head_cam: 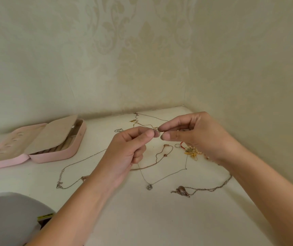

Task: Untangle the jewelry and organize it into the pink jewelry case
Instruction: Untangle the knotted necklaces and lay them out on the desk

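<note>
- My left hand (pixel 124 151) is up above the table (pixel 142 224), thumb and forefinger pinching the gold chain (pixel 146 125); other fingers are curled into the palm.
- My right hand (pixel 191 134) faces it, thumb and forefinger tips pinching the same gold chain right beside the left fingertips; the two pinches nearly touch.
- The gold chain runs from the pinch point away to the far side of the table, toward the wall corner, with a small gold charm on it at the far left end.
- Whether there is a knot or clasp between my fingertips is too small to tell.
- The pink jewelry case (pixel 53 158) lies open on the far left of the table, well apart from both hands, its beige inner flap (pixel 51 134) raised at a tilt.
- A silver necklace with round pendant (pixel 149 187) lies near, just below and between my hands.
- A twisted chain with dark pendant (pixel 183 190) lies near right, running under my right forearm.
- A long silver chain (pixel 62 174) lies left of my left wrist, between me and the case.
- A thin rose chain (pixel 161 155) lies under the gap between my hands.
- A tangled pile of gold and red pieces (pixel 190 150) sits under my right hand.
- A grey object (pixel 5 215) sits at the near left edge.
</note>
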Available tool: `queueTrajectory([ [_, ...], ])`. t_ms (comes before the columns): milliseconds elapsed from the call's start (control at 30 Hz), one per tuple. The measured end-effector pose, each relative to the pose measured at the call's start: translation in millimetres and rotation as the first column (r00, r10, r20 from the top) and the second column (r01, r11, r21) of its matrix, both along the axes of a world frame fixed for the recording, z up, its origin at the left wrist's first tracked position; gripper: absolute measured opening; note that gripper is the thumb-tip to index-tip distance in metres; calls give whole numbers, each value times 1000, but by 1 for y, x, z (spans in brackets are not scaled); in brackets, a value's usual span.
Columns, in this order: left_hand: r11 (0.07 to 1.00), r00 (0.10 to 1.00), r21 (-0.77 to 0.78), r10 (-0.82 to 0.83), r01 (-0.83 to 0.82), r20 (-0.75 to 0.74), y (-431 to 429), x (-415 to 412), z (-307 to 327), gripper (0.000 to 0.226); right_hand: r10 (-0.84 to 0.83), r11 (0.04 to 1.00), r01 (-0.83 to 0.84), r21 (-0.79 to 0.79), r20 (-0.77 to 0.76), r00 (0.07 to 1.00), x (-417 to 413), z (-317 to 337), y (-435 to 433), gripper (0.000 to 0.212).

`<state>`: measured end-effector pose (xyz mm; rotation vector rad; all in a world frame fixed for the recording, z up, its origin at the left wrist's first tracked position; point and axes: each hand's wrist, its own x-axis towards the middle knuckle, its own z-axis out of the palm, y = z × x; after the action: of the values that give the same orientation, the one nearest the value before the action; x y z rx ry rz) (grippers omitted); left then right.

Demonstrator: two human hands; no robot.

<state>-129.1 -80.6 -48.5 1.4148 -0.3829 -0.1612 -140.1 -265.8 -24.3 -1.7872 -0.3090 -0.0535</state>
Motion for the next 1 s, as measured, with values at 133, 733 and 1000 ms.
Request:
queueTrajectory([
  [133,998,995,14,57,-58,76,-1,-2,1,20,18,999,-18,33,28,999,0,-1,1,24],
  [733,973,930,114,154,-202,333,-2,0,-9,18,87,988,-53,-147,232,969,-7,4,0,11],
  [1000,980,962,78,163,-184,217,-5,-2,-2,25,40,965,63,-256,377,925,-9,4,3,8],
])
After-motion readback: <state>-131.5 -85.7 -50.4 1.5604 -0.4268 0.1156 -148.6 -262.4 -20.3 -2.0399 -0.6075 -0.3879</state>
